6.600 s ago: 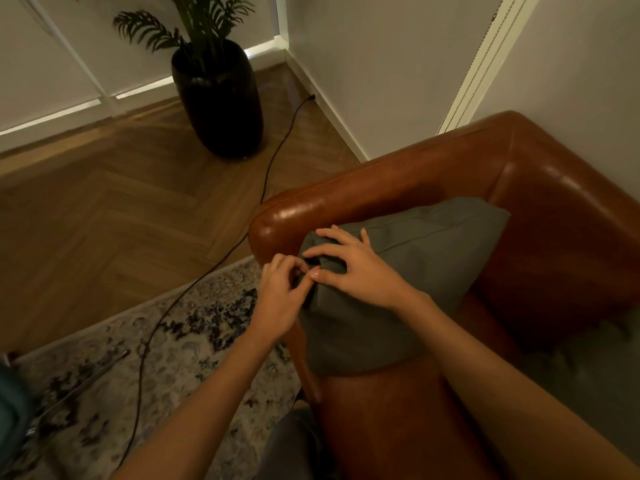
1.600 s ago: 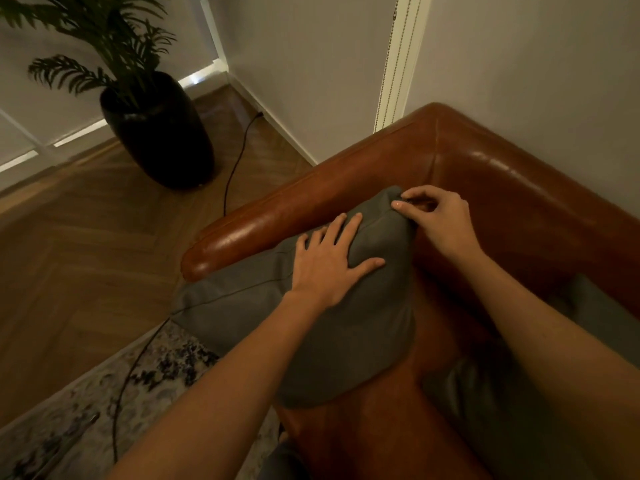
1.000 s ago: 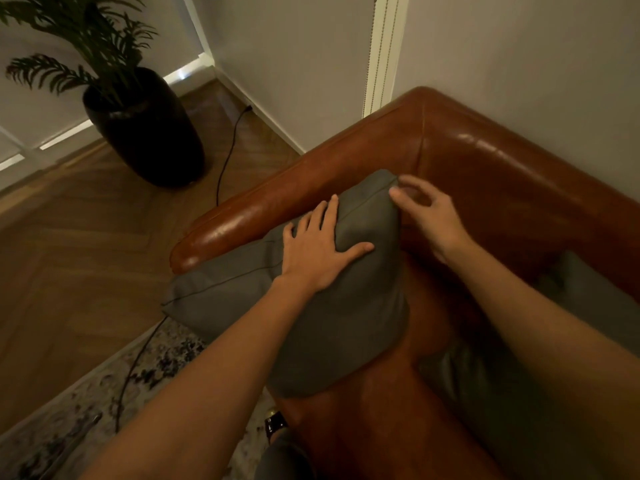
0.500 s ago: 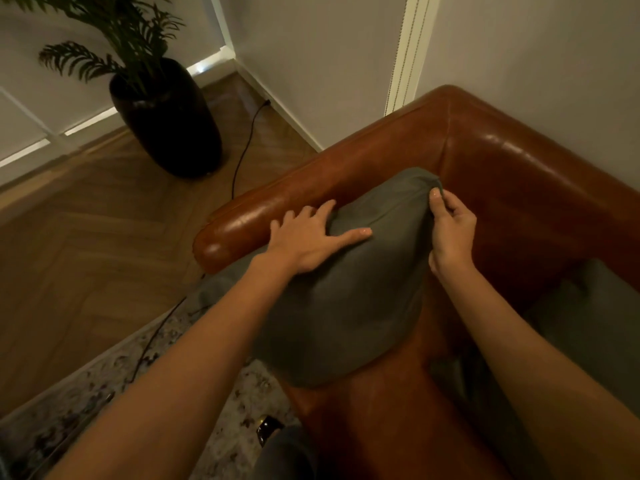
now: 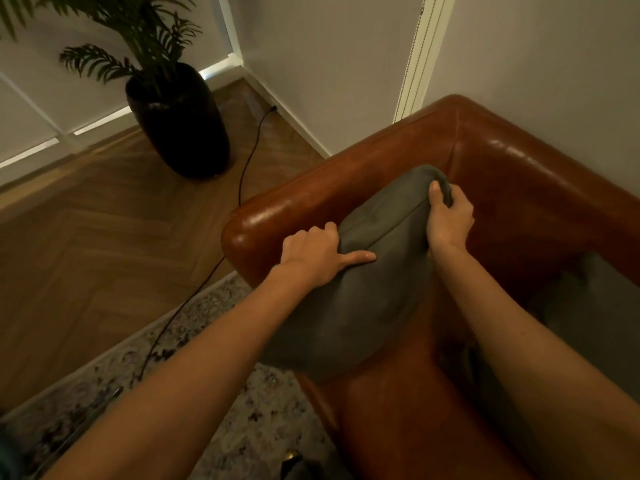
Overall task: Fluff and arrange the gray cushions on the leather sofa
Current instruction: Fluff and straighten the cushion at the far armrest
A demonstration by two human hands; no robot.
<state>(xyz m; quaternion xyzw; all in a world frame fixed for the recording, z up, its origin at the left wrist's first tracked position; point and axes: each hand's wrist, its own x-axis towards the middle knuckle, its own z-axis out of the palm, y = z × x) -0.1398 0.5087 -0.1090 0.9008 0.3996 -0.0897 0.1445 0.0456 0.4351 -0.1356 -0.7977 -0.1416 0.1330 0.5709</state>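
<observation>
Gray cushion [image 5: 360, 296] leans against sofa [image 5: 519, 188] armrest at its corner. Left hand [image 5: 311, 254] grips its near top edge; right hand [image 5: 448, 218] clutches the far top corner.

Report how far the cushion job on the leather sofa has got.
Done: nothing looks finished yet. In hand: the left hand and right hand grip opposite ends of one gray cushion, held against the armrest in the corner of the leather sofa. Left: setting it in place, then the second gray cushion, which lies slumped on the seat to the right.
</observation>
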